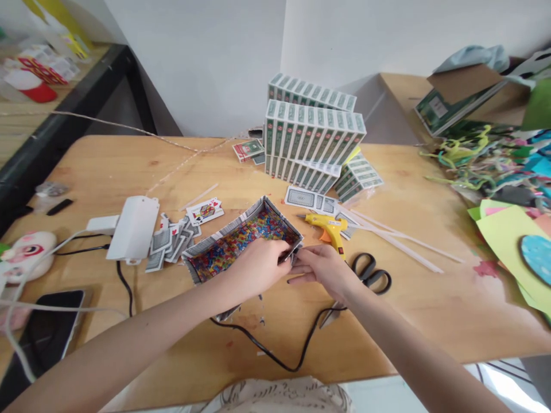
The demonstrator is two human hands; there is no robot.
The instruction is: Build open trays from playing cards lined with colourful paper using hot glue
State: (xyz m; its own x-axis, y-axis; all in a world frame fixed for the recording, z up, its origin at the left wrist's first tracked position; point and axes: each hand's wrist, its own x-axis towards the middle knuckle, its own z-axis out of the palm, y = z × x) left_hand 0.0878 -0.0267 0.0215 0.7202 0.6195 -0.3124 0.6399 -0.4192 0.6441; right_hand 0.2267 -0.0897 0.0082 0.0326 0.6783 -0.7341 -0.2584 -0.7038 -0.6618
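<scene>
A tray-like open box (243, 221) walled with playing cards sits in the middle of the table, its inside covered in a red, blue and yellow speckled pattern. My left hand (260, 261) reaches across it, fingers curled over the wall at the right corner. At the same corner, from outside, my right hand (322, 267) pinches the wall, its lower fingers stretched out beneath. Both hands partly hide that corner. Just beyond my right hand lies a yellow hot glue gun (327, 228); black-handled scissors (371, 274) lie to its right, over the black cord.
Stacked card packs (312, 135) stand at the back. Loose playing cards (172, 241) lie left of the box, near a white power strip (133, 229) and a phone (47, 327). Glue sticks (400, 244) lie right; coloured paper (512, 246) covers the right edge.
</scene>
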